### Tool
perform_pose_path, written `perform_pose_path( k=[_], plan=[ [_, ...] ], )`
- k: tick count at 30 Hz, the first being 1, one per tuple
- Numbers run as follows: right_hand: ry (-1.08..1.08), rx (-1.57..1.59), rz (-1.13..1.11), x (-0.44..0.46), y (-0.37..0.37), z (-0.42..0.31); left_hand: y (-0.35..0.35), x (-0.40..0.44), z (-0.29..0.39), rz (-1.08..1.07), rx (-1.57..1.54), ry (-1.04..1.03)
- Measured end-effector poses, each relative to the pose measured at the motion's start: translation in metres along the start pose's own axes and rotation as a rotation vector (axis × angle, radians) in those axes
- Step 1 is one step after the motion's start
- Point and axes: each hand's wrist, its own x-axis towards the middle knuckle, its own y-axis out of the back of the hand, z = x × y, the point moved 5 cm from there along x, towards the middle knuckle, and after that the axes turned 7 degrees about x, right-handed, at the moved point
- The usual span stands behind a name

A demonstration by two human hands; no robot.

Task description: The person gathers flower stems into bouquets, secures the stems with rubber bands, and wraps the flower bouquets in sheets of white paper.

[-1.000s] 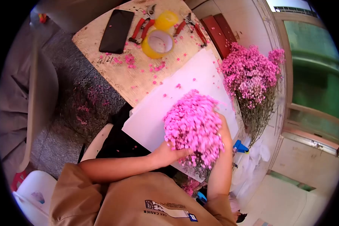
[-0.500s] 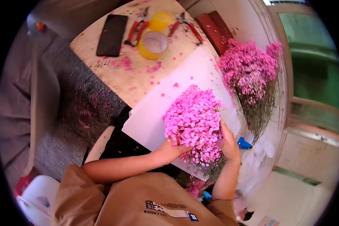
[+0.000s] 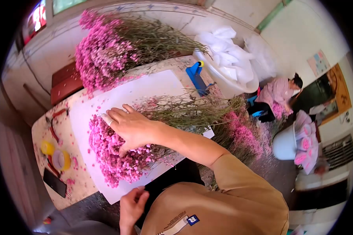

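A bunch of pink dried flowers (image 3: 115,150) lies on white paper sheets (image 3: 106,101), blooms to the left and thin greenish stems (image 3: 176,113) to the right. My right hand (image 3: 131,127) rests on the blooms from above, fingers spread, pressing lightly or just touching; I cannot tell which. A ring or white band shows on one finger. Below the paper's near edge, by my lap, my left hand (image 3: 132,205) is loosely curled with its fingertips apart and nothing visible in it.
A larger pink bunch (image 3: 106,51) lies along the back wall. A blue tape dispenser (image 3: 197,79) stands by the paper. Tape rolls (image 3: 61,159), red-handled cutters (image 3: 53,127) and a phone (image 3: 55,182) are at left. A person (image 3: 276,94) sits at right beyond floor flowers (image 3: 245,135) and a bucket (image 3: 284,145).
My view has swung to the right. The bunch, held upright between both hands before, now lies on the paper. My left hand has come off it; my right hand has opened on top.
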Motion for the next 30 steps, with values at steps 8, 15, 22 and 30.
perform_pose_path(
  k=[8,15,22,30],
  plan=[
    [0.002,0.13,0.43,-0.179,0.086,0.017,-0.021,0.052,0.167,0.453,0.644,-0.803],
    [-0.665,-0.231,0.13,-0.349,0.05,0.139,-0.018,0.16,0.151,0.581,1.055,-0.53],
    [-0.692,-0.31,0.021,-0.36,0.033,0.275,-0.025,0.174,0.1,0.587,1.014,-0.516],
    [-0.55,-0.177,-0.06,-0.325,0.026,0.341,-0.029,0.172,0.095,0.698,1.018,-0.515]
  ],
)
